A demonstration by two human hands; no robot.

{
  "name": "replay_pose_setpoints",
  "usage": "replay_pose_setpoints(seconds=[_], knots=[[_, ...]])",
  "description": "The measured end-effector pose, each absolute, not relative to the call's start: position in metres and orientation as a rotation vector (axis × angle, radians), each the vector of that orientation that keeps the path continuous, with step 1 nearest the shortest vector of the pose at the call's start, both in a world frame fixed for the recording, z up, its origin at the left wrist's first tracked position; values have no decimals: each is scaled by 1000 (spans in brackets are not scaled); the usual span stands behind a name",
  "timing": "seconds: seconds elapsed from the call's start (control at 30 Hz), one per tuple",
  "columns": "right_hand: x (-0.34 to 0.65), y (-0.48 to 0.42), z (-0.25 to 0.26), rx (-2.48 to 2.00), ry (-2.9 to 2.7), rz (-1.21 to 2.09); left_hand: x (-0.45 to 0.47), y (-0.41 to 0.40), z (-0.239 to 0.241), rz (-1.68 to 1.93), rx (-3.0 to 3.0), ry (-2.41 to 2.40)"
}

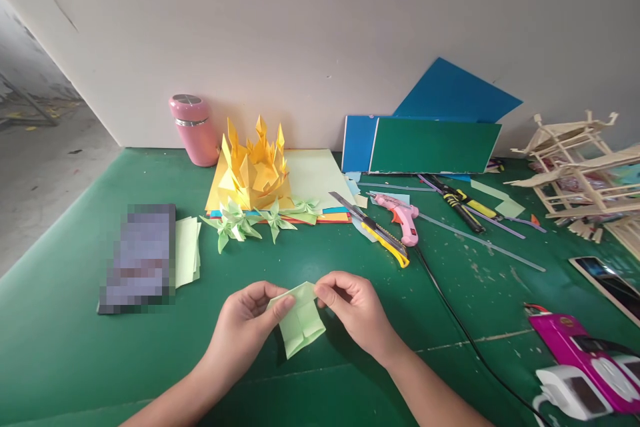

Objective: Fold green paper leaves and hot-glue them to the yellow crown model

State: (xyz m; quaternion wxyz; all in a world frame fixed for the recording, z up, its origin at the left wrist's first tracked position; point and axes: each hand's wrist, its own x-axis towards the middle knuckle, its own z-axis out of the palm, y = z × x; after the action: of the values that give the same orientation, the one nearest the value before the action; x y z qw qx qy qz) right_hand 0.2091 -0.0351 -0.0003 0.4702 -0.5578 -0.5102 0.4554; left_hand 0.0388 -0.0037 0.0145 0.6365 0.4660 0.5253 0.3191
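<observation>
A small sheet of light green paper [301, 321], folded and creased, is held up above the green table between both hands. My left hand [250, 313] pinches its upper left edge between thumb and fingers. At the upper right corner, the thumb and forefinger of my right hand [353, 307] are closed on the paper. Beyond the hands lie several light green folded paper flowers [237, 223]. Behind these stands a yellow folded-paper piece with upright points [257, 173], resting on coloured sheets. A stack of green paper slips [187, 251] lies to the left.
A dark, blurred-out flat object [143, 257] lies at left, with a pink flask [193, 130] behind. To the right are a utility knife [383, 237] with its blade out, a pink glue gun [400, 213] with a cord, pliers [457, 203], a purple power strip [575, 353] and a wooden stick model [585, 167].
</observation>
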Motion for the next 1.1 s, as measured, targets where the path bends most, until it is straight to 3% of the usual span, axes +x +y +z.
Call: replay_pose_setpoints(seconds=[0.47, 1.1], knots=[[207, -36, -2, -1402, -1271, 1046, 39, -3, 9, 678, 1163, 1135], [204, -40, 2, -1284, -1357, 1225, 40, -3, 16, 664, 1105, 1143]])
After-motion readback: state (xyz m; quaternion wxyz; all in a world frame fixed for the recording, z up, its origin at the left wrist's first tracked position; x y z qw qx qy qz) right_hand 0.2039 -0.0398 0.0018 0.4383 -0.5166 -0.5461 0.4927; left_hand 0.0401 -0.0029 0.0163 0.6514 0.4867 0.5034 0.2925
